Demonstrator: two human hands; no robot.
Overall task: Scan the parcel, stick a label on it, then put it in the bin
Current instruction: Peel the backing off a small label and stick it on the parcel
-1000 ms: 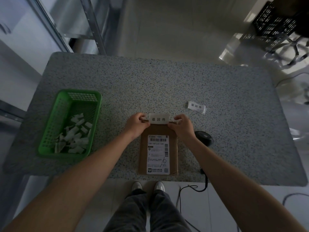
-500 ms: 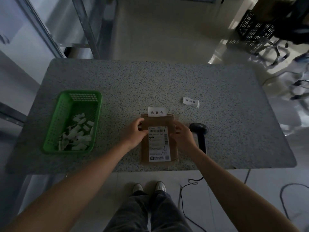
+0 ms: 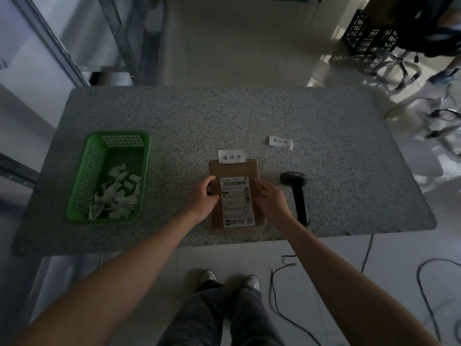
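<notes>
A flat brown cardboard parcel [image 3: 252,171] lies near the front edge of the speckled table [image 3: 224,113], with a white shipping label [image 3: 237,202] on its top face. A white label with three black characters [image 3: 232,156] is stuck at the parcel's far edge and overhangs onto the table. My left hand [image 3: 203,198] rests on the parcel's left edge, fingers curled against it. My right hand [image 3: 272,199] grips the right edge. A black handheld scanner [image 3: 296,193] lies just right of my right hand.
A green plastic basket [image 3: 82,178] holding several white paper scraps sits at the table's left. A small stack of spare labels [image 3: 281,142] lies behind the scanner. The scanner's cable [image 3: 279,283] trails on the floor. A black crate [image 3: 369,38] and chair base stand far right.
Both hands let go of the white label at the parcel's far edge and drew back to the parcel's left and right sides. The label stays stuck there.
</notes>
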